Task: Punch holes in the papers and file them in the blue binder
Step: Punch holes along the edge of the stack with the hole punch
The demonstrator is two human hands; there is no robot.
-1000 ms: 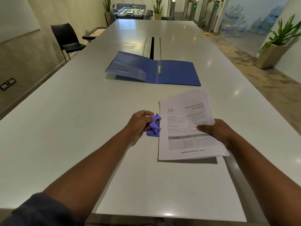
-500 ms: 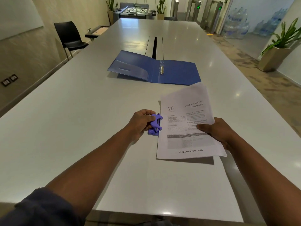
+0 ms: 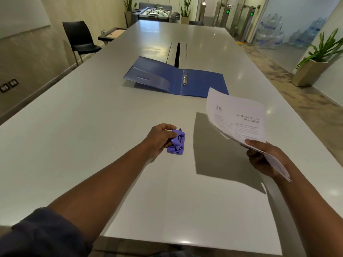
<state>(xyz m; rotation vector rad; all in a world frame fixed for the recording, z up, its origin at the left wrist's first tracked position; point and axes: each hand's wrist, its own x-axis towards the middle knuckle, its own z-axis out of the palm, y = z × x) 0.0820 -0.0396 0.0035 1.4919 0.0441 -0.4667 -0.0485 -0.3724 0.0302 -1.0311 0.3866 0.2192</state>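
Note:
My left hand (image 3: 159, 137) grips the small purple hole punch (image 3: 177, 142), which sits on the grey table (image 3: 92, 127). My right hand (image 3: 263, 156) pinches the near edge of a stack of printed papers (image 3: 237, 117) and holds it tilted in the air, off to the right of the punch. The papers cast a dark shadow on the table beneath them. The blue binder (image 3: 202, 84) lies open and flat farther back, its metal rings (image 3: 185, 79) showing at the spine. The papers overlap the binder's near right corner in view.
A slot (image 3: 178, 54) runs down the table's middle behind the binder. A black chair (image 3: 79, 39) stands at the left wall. A potted plant (image 3: 315, 64) and water bottles (image 3: 271, 34) are on the right. A foosball table (image 3: 157, 13) stands beyond the far end.
My right hand has lifted the papers off the table and out of the punch, moving them up and to the right. My left hand has stayed on the punch.

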